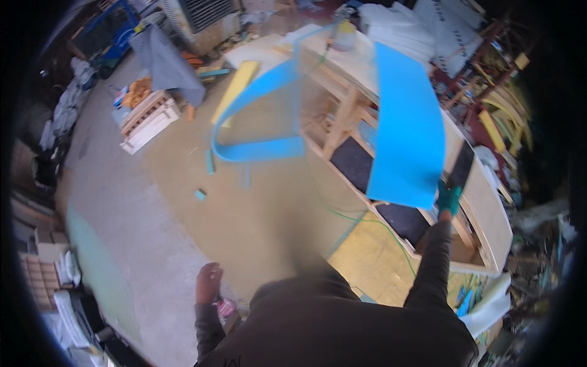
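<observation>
Dark top (342, 324) nearest, across bottom centre. Left hand (209, 282) at lower left, just beside small pink thing (226, 306); well apart from the blue foam, fingers blurred, cannot tell if holding anything. Right arm (433, 257) stretched up at right of frame, ending in green-gloved right hand (448, 199).

Key relation: wide blue sheet (406, 128) right of centre, up and left of that glove, lower right corner right at the fingers; long axis roughly up-down in frame. Right hand much nearer to it than left. Dark flat strip (461, 166) rising from same glove, just right of sheet; cannot tell if clamped on strip, sheet corner or both. Curved blue band (260, 150) looping left of centre; cannot tell if joined to the sheet.

Behind and below sheet: wooden frame (489, 226), dark panels (351, 162) inside, partly covered. Green cord (391, 229) running past lower side, most likely snag. Yellow board (364, 251) under cord.

Farther: yellow strip (237, 88) upper left of centre, slatted wood piece (150, 122) and grey sheet (168, 61) upper left, bottle (344, 37) and white wrapped bundle (397, 27) at top.
</observation>
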The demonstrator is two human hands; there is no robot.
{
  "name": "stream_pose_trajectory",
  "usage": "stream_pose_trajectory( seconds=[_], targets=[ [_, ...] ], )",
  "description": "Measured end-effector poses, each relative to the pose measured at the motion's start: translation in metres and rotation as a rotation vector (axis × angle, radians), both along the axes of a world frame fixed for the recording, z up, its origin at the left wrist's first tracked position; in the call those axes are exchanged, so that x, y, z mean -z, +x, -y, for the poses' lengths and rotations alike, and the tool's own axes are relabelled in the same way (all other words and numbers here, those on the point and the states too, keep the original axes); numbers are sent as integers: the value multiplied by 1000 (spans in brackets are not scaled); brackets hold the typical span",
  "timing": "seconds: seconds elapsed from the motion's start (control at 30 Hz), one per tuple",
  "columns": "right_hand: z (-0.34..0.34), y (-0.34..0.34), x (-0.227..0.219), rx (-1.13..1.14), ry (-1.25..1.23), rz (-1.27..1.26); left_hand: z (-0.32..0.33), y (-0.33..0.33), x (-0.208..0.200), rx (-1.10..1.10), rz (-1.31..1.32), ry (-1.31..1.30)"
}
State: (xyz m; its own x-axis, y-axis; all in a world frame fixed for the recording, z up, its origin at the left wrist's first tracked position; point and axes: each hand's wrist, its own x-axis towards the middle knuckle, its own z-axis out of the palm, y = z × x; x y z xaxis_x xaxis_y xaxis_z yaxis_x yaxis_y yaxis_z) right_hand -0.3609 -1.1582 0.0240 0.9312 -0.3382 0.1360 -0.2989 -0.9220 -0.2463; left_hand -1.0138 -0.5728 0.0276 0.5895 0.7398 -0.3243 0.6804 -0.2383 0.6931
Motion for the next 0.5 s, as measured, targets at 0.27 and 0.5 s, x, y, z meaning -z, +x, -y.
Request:
stream_pose_trajectory(
  seconds=[0.27, 0.5],
  targets=[
    [10, -2, 22, 122, -120, -21, -50, 139, -10, 241, -55, -110],
    [17, -25, -45, 76, 206, 133, -146, 257, 23, 505, -62, -20]
  ],
)
